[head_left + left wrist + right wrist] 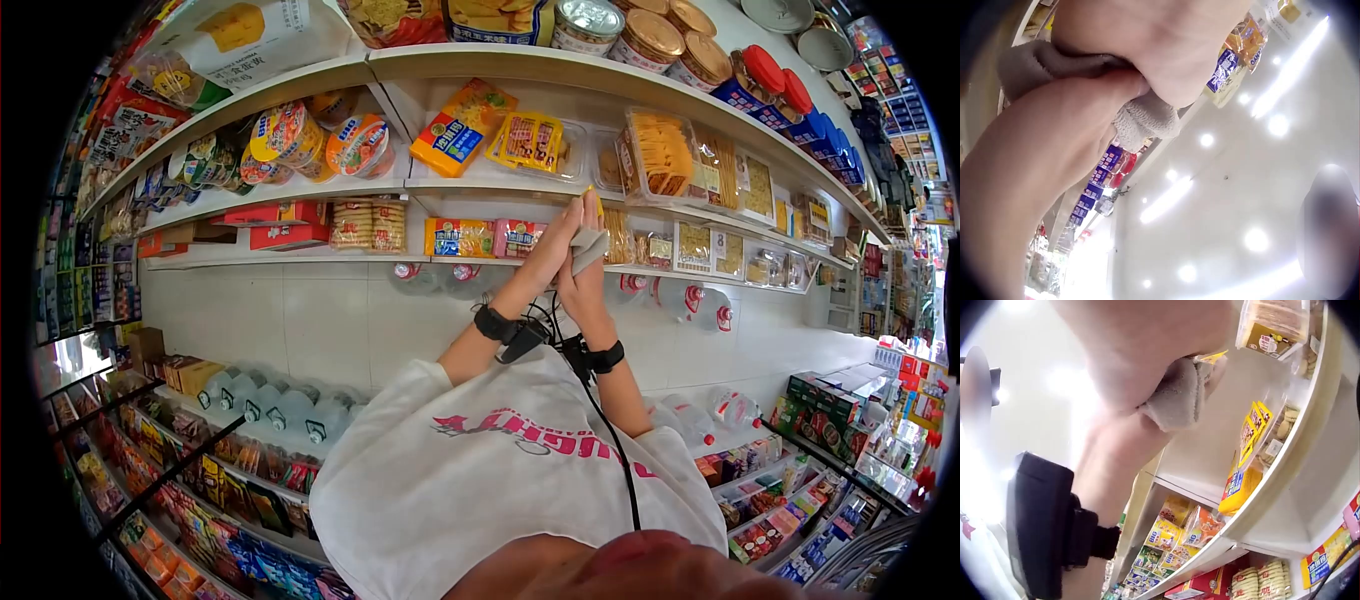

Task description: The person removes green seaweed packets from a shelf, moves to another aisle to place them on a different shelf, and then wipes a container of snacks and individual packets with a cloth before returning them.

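My left hand (552, 250) and right hand (587, 287) are pressed together in front of the shelf's edge. A folded grey cloth (590, 248) is gripped between them. In the left wrist view, a thumb pushes into the cloth (1144, 122) beneath the other palm. A small yellow piece (1213, 357) sticks out by the fingers above the cloth; its remainder is hidden. Behind the hands, the middle shelf holds a clear tray with yellow sachets (530, 140), an orange food packet (463, 128) and a clear box of golden biscuits (660, 155).
Instant noodle cups (290, 140) stand left on the same shelf. Below are stacked round biscuits (370, 225) and yellow packets (458, 238). Tins (650, 40) line the top shelf. Large clear bottles (690, 295) sit beneath the shelving. A black cable (610, 430) hangs across the shirt.
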The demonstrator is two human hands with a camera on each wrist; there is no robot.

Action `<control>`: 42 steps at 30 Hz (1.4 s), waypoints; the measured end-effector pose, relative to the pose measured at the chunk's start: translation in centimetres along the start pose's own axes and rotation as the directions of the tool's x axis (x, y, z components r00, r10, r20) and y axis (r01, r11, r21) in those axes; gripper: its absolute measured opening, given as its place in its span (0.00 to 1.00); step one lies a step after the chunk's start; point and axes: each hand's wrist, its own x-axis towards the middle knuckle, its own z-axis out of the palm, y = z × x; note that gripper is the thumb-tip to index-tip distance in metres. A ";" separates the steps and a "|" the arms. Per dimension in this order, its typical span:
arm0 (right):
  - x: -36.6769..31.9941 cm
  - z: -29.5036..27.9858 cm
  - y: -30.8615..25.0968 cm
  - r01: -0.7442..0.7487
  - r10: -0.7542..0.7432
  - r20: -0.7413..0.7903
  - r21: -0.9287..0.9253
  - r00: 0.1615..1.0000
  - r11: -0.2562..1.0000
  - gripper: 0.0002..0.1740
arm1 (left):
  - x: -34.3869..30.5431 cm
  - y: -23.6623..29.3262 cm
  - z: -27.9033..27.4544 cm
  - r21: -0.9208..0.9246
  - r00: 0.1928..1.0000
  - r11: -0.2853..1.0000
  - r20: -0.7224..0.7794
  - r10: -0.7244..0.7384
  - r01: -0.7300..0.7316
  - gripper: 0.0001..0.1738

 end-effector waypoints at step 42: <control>1.3 -1.8 -0.3 -0.162 0.568 -0.370 0.717 0.736 0.678 0.17 | -3.2 2.8 -5.0 0.277 0.974 0.946 0.197 0.115 -0.168 0.13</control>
